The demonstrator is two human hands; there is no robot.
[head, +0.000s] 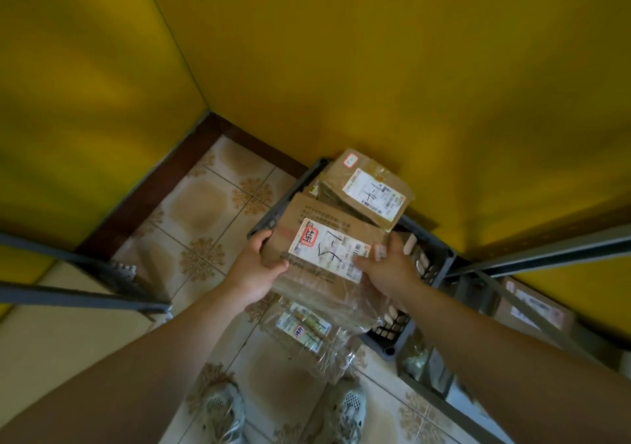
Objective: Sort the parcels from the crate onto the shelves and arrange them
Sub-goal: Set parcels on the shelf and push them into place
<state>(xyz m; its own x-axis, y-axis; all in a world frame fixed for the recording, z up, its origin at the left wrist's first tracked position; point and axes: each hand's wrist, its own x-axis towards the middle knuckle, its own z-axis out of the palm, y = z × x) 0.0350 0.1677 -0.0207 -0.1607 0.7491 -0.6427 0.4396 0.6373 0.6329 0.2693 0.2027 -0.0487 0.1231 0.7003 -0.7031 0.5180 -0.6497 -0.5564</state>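
Mid-frame, the left hand [261, 261] grips the left edge of a flat brown cardboard parcel [317, 211] with a white paper label. The right hand [391, 266] curls round its right edge. Below sits a dark plastic crate [442, 261] with holes.

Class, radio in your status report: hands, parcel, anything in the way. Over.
Left hand and right hand grip the labelled parcel over the crate. Second parcel in crate. Wrapped parcel lies below, outside it.

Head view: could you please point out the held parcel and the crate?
held parcel [327, 249]: head view, on its white label.
crate [268, 221]: head view, on its left wall.
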